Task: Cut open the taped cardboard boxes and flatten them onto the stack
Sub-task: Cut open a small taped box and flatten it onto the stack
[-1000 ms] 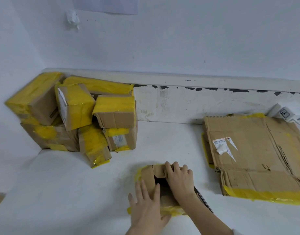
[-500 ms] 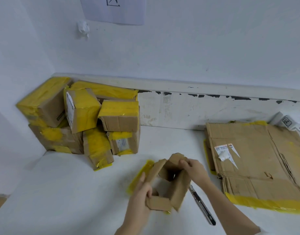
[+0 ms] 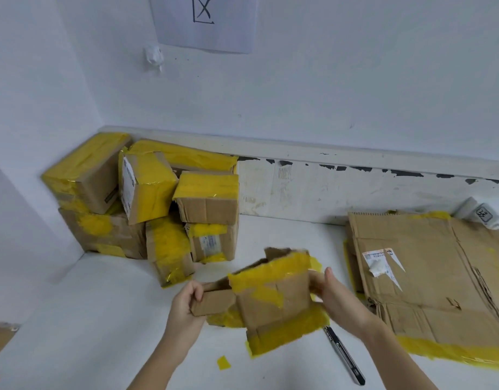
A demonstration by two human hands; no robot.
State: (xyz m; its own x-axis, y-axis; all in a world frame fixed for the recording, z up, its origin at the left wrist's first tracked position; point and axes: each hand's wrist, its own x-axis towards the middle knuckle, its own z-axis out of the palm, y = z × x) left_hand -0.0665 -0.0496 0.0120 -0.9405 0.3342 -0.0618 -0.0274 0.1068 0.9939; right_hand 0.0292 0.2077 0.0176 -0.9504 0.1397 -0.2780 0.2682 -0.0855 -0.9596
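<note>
The opened box is now lifted off the white table and spread wider than half a second ago, its yellow-taped outer face turned toward the camera; the left hand pinches a side flap at its 9 o'clock edge; the right hand grips its 3 o'clock edge; the knife lies at 5 o'clock, more exposed than before; the flattened stack sits at 3 o'clock; the taped boxes are piled at 10 o'clock.
</note>
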